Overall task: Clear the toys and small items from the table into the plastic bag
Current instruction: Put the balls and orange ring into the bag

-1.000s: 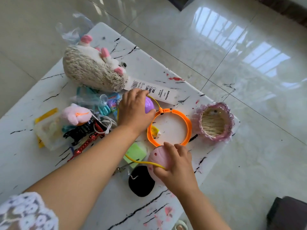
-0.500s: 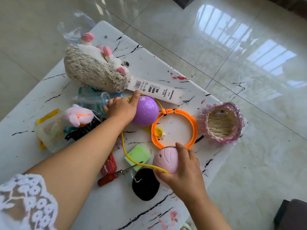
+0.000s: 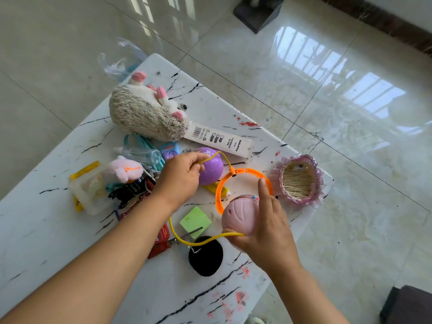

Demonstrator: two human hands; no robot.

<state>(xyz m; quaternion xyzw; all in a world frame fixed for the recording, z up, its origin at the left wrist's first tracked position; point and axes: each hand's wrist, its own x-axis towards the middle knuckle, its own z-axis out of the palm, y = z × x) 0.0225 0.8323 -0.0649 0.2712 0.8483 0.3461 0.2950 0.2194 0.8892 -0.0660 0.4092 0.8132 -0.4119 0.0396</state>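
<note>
My right hand grips a pink ball just above the table, index finger pointing up. A yellow cord runs from that ball in a loop to my left hand, which pinches the cord beside a purple ball. The cord goes on to an orange ring lying on the marble table. A clear plastic bag lies crumpled at the table's far corner, behind a plush hedgehog.
On the table also lie a white cardboard strip, a pink-frilled straw basket, a green square, a black pad, red-handled scissors, a pink plush, a black hair clip and a clear box. Glossy floor lies around.
My left hand moved from the purple ball's side to pinching the yellow cord over it. My right hand lifted the pink ball a little and raised its index finger.
</note>
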